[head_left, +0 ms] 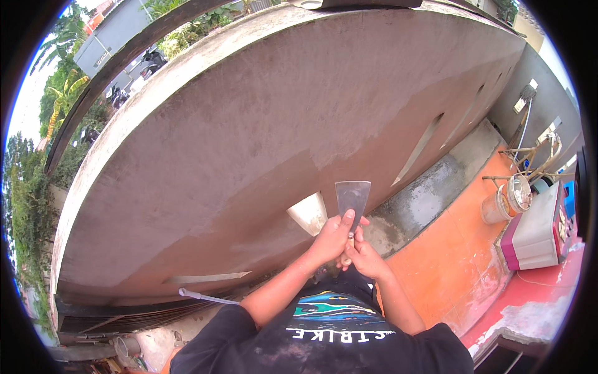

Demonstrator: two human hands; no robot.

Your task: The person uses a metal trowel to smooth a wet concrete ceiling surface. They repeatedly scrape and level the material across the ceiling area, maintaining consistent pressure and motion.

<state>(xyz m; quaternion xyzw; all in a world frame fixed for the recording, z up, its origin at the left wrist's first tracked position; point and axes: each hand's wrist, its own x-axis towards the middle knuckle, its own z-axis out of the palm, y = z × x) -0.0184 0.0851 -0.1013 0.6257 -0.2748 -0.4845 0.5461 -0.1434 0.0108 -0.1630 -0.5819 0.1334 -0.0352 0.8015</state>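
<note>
A putty knife point(353, 195) with a wide, dull metal blade and a light wooden handle is held in front of my chest, blade pointing up and away. My left hand point(331, 241) is closed at the base of the blade, its thumb pressed on the near face and fingertips showing past the far edge. Just below, my right hand point(369, 258) wraps around the handle, hiding most of it. Beyond the blade rises a large plastered wall point(261, 131), greyish brown above, with a more orange-brown band lower down. The blade appears apart from the wall.
Slot-like openings point(309, 214) pierce the wall. Orange floor point(430, 274) lies to the right, beside a wet grey concrete strip point(423, 199). Buckets point(496, 207) and a white and magenta box point(529, 240) stand at the right. A pale rod point(205, 297) sticks out by my left arm.
</note>
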